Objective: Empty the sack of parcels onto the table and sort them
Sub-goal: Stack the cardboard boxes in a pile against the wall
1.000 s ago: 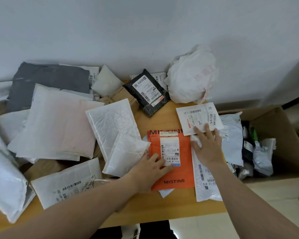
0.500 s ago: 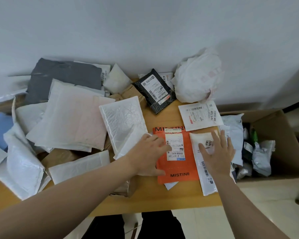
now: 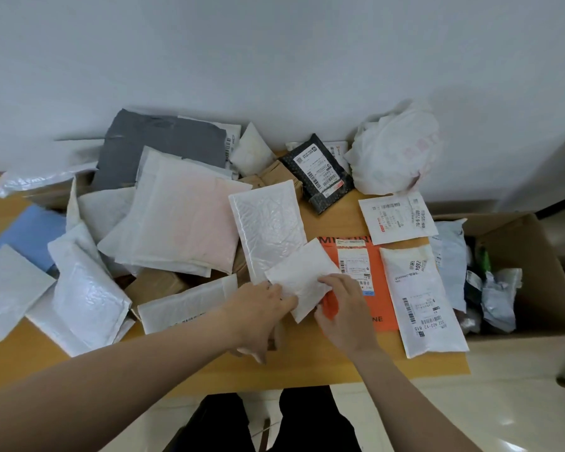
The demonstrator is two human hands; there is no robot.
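A small white padded parcel (image 3: 302, 277) is held just above the wooden table (image 3: 307, 367), gripped at its near edge by my left hand (image 3: 258, 313) and my right hand (image 3: 343, 309). It partly covers an orange MISTINE parcel (image 3: 377, 308) lying flat. To the right of that lie a long white labelled parcel (image 3: 421, 298) and a square white labelled parcel (image 3: 397, 218). A larger white bubble mailer (image 3: 266, 230) lies just left of the held parcel. A black labelled parcel (image 3: 318, 172) rests near the wall.
A heap of white, pink, grey and blue mailers (image 3: 177, 223) covers the table's left half over brown boxes. A crumpled white sack (image 3: 393, 148) sits against the wall. An open cardboard box (image 3: 542, 272) with several parcels stands at the table's right end.
My left hand lifted the small white parcel off the pile. My right hand left the long white parcel and moved left to take hold of the small one too.
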